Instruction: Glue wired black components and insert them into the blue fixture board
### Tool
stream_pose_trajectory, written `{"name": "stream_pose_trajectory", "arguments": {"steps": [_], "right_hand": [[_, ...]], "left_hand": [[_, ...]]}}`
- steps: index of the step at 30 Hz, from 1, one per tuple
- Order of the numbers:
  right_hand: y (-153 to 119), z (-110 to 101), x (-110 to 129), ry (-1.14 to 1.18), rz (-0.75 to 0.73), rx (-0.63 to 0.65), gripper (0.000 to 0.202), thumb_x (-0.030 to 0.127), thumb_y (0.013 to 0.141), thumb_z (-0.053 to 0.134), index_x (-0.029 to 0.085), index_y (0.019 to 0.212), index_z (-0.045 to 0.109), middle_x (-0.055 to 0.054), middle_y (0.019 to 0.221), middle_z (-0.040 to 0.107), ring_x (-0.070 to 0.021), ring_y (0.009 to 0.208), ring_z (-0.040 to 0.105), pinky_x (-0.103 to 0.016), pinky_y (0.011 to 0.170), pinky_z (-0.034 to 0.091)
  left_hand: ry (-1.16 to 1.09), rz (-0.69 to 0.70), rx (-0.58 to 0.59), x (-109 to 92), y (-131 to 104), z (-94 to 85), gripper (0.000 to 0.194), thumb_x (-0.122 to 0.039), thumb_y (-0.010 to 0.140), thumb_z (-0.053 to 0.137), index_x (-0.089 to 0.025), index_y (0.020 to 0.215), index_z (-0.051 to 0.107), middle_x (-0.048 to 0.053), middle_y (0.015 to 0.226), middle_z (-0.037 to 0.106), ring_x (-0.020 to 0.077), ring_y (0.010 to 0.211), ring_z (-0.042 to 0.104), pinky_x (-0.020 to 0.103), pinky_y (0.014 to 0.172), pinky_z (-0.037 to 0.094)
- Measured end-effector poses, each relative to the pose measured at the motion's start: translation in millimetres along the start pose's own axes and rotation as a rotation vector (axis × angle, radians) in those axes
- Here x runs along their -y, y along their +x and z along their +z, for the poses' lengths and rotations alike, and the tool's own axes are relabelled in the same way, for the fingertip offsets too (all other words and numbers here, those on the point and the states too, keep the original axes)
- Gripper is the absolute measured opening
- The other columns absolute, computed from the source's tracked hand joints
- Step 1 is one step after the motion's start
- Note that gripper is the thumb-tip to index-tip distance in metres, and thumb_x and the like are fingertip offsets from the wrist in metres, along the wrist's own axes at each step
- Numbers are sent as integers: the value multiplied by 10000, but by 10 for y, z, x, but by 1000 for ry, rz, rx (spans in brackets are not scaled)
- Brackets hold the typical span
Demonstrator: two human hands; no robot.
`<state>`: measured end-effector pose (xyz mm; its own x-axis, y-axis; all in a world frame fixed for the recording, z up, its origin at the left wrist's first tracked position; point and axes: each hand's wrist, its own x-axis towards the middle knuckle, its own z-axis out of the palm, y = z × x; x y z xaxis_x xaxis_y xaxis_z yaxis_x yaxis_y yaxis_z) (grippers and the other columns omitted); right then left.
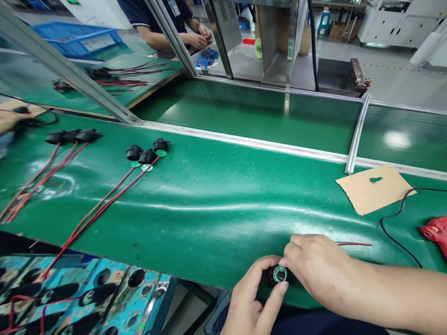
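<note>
Near the front edge of the green table, my left hand [256, 298] holds a small round black part [275, 275] with a green circuit ring on its face, thumb and finger around its sides. The fingertips of my right hand [314, 265] are pressed together at the part's upper right edge; whether they pinch anything small is hidden. A thin red wire [354, 244] sticks out past my right hand on the table. Further left lie black round parts [147, 156] with green discs and long red wires, and another group of black parts [73, 136] with red wires.
A blue fixture tray [134, 298] with holes and black parts sits at the lower left. Cardboard [375, 188], a black cable [393, 236] and a red tool [436, 231] lie right. A metal rail [244, 139] edges the conveyor. Another person's hands [200, 37] work beyond.
</note>
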<state>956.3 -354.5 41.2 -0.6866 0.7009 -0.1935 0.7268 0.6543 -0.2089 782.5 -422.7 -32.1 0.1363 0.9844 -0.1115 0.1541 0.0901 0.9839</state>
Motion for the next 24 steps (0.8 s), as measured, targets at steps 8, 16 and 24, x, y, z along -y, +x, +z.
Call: {"name": "stream_pose_trajectory", "arguments": {"steps": [8, 16, 24], "right_hand": [[-157, 121, 87, 134, 82, -145, 149, 119, 945, 584, 163, 830, 667, -31, 720, 632, -192, 589, 609, -313, 532, 377], [-204, 19, 89, 262, 64, -111, 165, 103, 920, 547, 164, 833, 673, -26, 733, 634, -163, 576, 576, -298, 546, 395], [-218, 106, 131, 29, -53, -207, 75, 115, 863, 636, 159, 805, 654, -30, 690, 651, -180, 559, 587, -329, 521, 347]], "left_hand": [[-40, -70, 6, -64, 34, 6, 249, -379, 931, 614, -232, 1123, 678, 88, 1101, 743, 249, 1010, 703, 316, 895, 549], [-226, -212, 52, -139, 56, 8, 243, -350, 936, 575, -205, 1112, 660, 94, 1164, 717, 254, 1066, 674, 316, 911, 520], [-130, -205, 169, -215, 91, -49, 226, -256, 986, 469, -237, 1126, 646, 58, 1127, 701, 221, 1031, 642, 307, 909, 500]]}}
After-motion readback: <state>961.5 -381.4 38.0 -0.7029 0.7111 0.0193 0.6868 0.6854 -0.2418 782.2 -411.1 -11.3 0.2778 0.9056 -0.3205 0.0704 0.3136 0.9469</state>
